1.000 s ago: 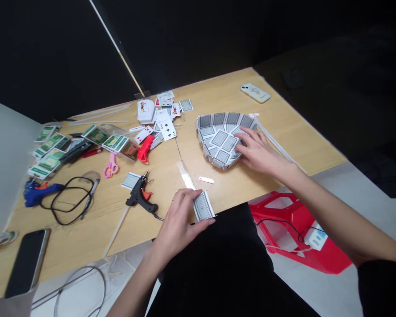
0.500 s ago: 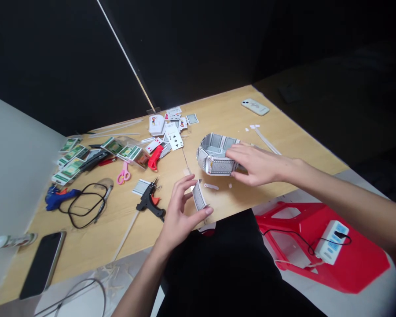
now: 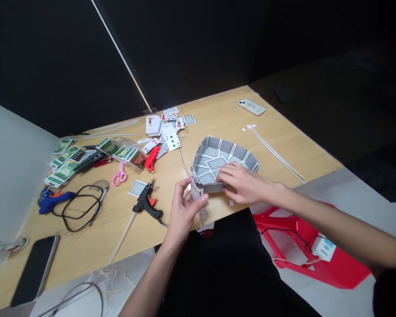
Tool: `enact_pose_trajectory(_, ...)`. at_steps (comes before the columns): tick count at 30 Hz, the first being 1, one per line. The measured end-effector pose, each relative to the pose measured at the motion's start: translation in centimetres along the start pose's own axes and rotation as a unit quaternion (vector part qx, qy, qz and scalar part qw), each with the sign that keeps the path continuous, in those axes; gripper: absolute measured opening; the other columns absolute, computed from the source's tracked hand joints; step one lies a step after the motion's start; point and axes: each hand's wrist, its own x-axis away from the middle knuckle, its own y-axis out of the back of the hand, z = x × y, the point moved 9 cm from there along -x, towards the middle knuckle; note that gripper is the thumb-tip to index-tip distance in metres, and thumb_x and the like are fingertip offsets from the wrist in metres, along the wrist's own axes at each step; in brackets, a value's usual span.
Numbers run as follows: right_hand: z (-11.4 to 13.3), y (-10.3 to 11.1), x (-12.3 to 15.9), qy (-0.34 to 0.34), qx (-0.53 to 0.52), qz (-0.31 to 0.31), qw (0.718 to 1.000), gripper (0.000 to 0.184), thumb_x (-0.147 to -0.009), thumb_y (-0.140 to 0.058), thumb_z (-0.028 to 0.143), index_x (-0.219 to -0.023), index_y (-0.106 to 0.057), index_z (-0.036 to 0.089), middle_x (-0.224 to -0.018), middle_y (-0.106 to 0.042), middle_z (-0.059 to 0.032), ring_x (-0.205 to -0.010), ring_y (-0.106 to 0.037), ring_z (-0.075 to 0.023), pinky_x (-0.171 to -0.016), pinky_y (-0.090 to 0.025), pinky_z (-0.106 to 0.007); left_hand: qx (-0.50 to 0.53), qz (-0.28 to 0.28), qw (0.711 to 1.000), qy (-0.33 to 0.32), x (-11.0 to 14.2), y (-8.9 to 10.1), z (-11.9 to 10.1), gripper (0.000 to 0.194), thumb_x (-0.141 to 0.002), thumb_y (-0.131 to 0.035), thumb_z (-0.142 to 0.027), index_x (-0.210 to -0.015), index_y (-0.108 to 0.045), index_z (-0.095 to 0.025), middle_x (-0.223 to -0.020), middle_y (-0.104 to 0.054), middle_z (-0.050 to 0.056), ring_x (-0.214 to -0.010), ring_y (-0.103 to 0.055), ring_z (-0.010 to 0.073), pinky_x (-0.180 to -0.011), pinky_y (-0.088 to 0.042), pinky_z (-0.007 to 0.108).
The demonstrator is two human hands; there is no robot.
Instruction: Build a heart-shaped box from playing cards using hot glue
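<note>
A shallow tray made of playing cards point(image 3: 209, 152) sits near the table's front edge, its open side up and its patterned card backs showing. My right hand point(image 3: 242, 181) grips its near wall, fingers inside and thumb outside. Between the thumb and fingers of my left hand point(image 3: 185, 209) is a bent playing card point(image 3: 195, 190), held upright against the tray's near left corner. Whether card and wall touch is hard to see. To the left of that hand lies a black glue gun point(image 3: 147, 202), beside a face-down card point(image 3: 137, 188).
Loose playing cards point(image 3: 170, 137) lie behind, with a red tool point(image 3: 152, 159), pink scissors point(image 3: 119, 175) and card boxes point(image 3: 66, 169) leftward. A blue glue gun point(image 3: 54, 200), dark phone point(image 3: 36, 269), white phone point(image 3: 251, 107) and white strips point(image 3: 277, 154) surround the work. A red stool point(image 3: 330, 268) stands below.
My right hand has tipped the card tray so its inside faces up, and brought it nearer. My left hand has moved its bent card up against the tray's left corner.
</note>
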Motion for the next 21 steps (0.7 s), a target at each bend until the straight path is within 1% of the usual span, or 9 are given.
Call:
enact_pose_trajectory(2,0.5,-0.6,0.7,0.001,0.018,-0.021,1.000,0.014,-0.096,-0.058,0.013,-0.107,-0.065,0.016,-0.103,-0.070,-0.0127,-0.101,-0.064,-0.0293,-0.094,-0.054,-0.048,0.011,-0.010,1.000,0.013,0.3,0.3,0.5,0.059,-0.085,-0.095,-0.041,-0.131,-0.061,-0.027,-0.148,-0.061,0.007,-0.124,-0.068,0.0239,-0.109,-0.063,0.045)
enact_pose_trajectory(4,0.8,-1.0,1.6,-0.003,0.023,-0.052,0.998,0.021,-0.096,-0.060,0.017,-0.115,-0.067,0.015,-0.112,-0.071,-0.0164,-0.113,-0.064,-0.0339,-0.102,-0.054,-0.054,0.020,-0.015,1.000,0.019,0.5,0.3,0.8,0.057,-0.086,-0.094,-0.041,-0.130,-0.061,-0.028,-0.145,-0.062,0.006,-0.122,-0.068,0.0223,-0.110,-0.062,0.046)
enact_pose_trajectory(6,0.9,-1.5,2.4,-0.010,0.038,-0.078,0.996,0.036,-0.096,-0.066,0.024,-0.131,-0.064,0.014,-0.126,-0.071,-0.0204,-0.127,-0.063,-0.0385,-0.112,-0.051,-0.063,0.028,-0.012,0.999,0.023,0.5,0.1,0.9,0.053,-0.087,-0.092,-0.041,-0.128,-0.062,-0.027,-0.145,-0.061,0.006,-0.122,-0.069,0.0221,-0.109,-0.064,0.047)
enact_pose_trajectory(8,0.8,-2.0,3.0,-0.024,0.075,-0.106,0.991,0.049,-0.097,-0.068,0.026,-0.144,-0.058,0.016,-0.135,-0.070,-0.0222,-0.134,-0.062,-0.0400,-0.118,-0.047,-0.068,0.026,-0.008,0.999,0.027,0.6,-0.1,0.9,0.049,-0.090,-0.089,-0.043,-0.127,-0.061,-0.027,-0.147,-0.059,0.007,-0.124,-0.069,0.0237,-0.109,-0.065,0.051)
enact_pose_trajectory(11,0.7,-2.1,3.3,-0.034,0.110,-0.155,0.981,0.052,-0.098,-0.064,0.017,-0.149,-0.054,0.021,-0.131,-0.074,-0.0183,-0.128,-0.068,-0.0360,-0.117,-0.050,-0.065,0.012,-0.004,1.000,0.020,0.6,-0.1,0.4,0.044,-0.095,-0.082,-0.048,-0.129,-0.061,-0.029,-0.149,-0.059,0.009,-0.130,-0.068,0.0277,-0.109,-0.065,0.055)
enact_pose_trajectory(13,0.8,-1.5,3.2,-0.019,0.109,-0.179,0.978,0.051,-0.097,-0.064,0.015,-0.147,-0.055,0.020,-0.125,-0.076,-0.0166,-0.121,-0.071,-0.0340,-0.114,-0.053,-0.062,0.008,0.001,1.000,0.010,0.5,0.4,-0.1,0.041,-0.098,-0.078,-0.050,-0.131,-0.063,-0.030,-0.149,-0.061,0.008,-0.135,-0.067,0.0297,-0.110,-0.064,0.055)
enact_pose_trajectory(16,0.7,0.2,2.6,0.001,0.101,-0.201,0.974,0.047,-0.096,-0.067,0.014,-0.142,-0.060,0.016,-0.118,-0.076,-0.0160,-0.114,-0.071,-0.0326,-0.114,-0.053,-0.061,-0.019,-0.003,0.999,-0.029,-0.3,2.1,-1.9,0.042,-0.098,-0.078,-0.052,-0.131,-0.071,-0.028,-0.141,-0.070,0.009,-0.137,-0.067,0.0313,-0.116,-0.060,0.054)
enact_pose_trajectory(18,0.3,1.4,2.2,0.002,0.087,-0.200,0.976,0.047,-0.095,-0.067,0.012,-0.141,-0.061,0.019,-0.118,-0.075,-0.0140,-0.114,-0.070,-0.0321,-0.115,-0.052,-0.062,-0.057,0.004,0.996,-0.069,-1.3,3.3,-4.0,0.048,-0.093,-0.083,-0.055,-0.129,-0.075,-0.025,-0.134,-0.076,0.010,-0.133,-0.070,0.0321,-0.119,-0.056,0.052)
enact_pose_trajectory(21,-0.1,2.7,1.4,0.014,0.069,-0.186,0.980,0.051,-0.094,-0.065,0.009,-0.143,-0.061,0.024,-0.121,-0.074,-0.0115,-0.117,-0.069,-0.0319,-0.116,-0.050,-0.064,-0.109,0.075,0.984,-0.118,-3.0,3.0,-7.5,0.059,-0.087,-0.087,-0.064,-0.130,-0.078,-0.023,-0.131,-0.079,0.012,-0.127,-0.073,0.0342,-0.113,-0.058,0.050)
